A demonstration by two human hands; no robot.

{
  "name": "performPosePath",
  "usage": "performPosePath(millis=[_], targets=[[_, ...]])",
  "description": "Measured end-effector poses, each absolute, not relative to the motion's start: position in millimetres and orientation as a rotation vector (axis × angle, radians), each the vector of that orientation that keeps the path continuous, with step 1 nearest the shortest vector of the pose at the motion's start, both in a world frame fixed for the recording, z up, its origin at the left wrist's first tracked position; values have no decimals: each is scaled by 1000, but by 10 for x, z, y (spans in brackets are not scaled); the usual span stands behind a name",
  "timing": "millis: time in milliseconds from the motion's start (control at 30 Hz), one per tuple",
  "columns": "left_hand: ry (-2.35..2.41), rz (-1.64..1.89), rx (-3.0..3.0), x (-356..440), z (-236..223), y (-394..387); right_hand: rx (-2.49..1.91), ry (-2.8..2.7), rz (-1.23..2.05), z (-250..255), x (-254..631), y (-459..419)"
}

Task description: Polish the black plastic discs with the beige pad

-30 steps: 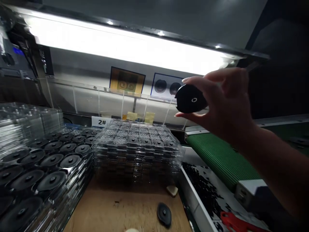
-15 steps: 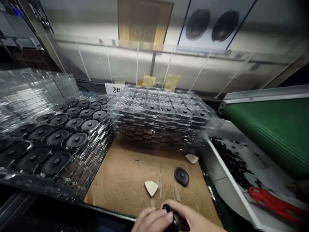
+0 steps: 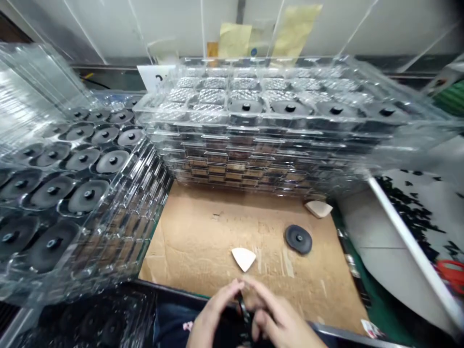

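My left hand (image 3: 210, 316) and my right hand (image 3: 281, 316) meet at the front edge of the cardboard. Between them is a small black part (image 3: 244, 314), seen edge-on and mostly covered by my fingers. Both hands are closed around it. Just beyond my fingertips lies a cream, rounded-triangle piece (image 3: 244, 258). Farther right, a black oval disc with a central knob (image 3: 298, 239) rests flat on the cardboard sheet (image 3: 203, 232). A second cream piece (image 3: 319, 208) sits at the sheet's far right.
Stacked clear trays (image 3: 232, 166) stand at the back, some top pockets holding black discs. Another tray stack (image 3: 126, 217) on the left is filled with similar discs. On the right, black scraps (image 3: 408, 208) and a red handle (image 3: 451, 275) lie past a white partition (image 3: 409, 241).
The camera view has tilted down and closer to the work surface. My hands still hold the black part, now with fingertips together over it. The pieces on the cardboard have not moved.
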State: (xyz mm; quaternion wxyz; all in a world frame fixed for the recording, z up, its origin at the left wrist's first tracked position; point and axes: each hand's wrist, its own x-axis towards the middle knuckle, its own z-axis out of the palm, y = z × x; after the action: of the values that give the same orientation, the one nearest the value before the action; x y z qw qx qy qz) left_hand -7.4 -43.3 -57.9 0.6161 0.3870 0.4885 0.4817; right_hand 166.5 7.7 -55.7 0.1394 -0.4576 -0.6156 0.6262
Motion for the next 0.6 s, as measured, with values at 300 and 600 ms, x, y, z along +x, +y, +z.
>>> performPosePath(millis=[300,600], targets=[[722,1248,-73,-361,-674,-124,-1562,-2007,897,-1190,1556,194],[785,1230,-98,-333,-726,-92,-1391,-2108,962,-1070,1453,346]])
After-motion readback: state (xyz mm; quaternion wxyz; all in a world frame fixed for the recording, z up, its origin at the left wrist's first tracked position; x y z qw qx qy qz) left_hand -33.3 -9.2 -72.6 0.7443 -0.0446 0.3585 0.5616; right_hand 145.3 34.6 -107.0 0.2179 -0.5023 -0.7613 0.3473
